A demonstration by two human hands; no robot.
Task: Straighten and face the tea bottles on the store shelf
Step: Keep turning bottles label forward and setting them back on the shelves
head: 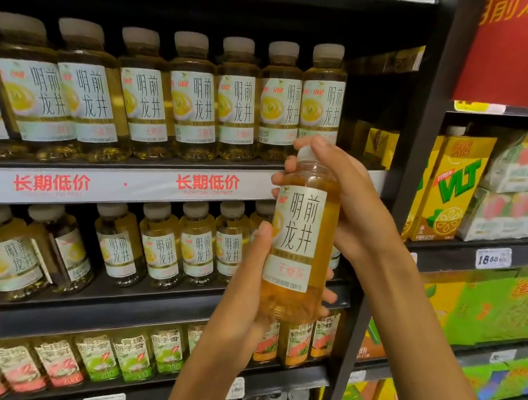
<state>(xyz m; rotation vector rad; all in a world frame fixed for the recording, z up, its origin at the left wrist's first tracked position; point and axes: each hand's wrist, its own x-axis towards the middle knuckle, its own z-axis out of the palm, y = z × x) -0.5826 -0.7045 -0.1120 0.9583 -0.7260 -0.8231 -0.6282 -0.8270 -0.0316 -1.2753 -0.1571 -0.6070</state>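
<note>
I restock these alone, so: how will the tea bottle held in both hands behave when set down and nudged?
The tea bottle looks nearly full, so probably heavy for its size. It is tall and narrow, so a high push may tip it. Its smooth label could slip; the left hand and right hand both grip it.

A shop's drinks aisle: left of the left hand (241,296), rows of tea bottles (188,97) above a low-price shelf strip (123,184); right of the right hand (351,207), lemon tea cartons (452,187) over a price tag (493,258).
</note>
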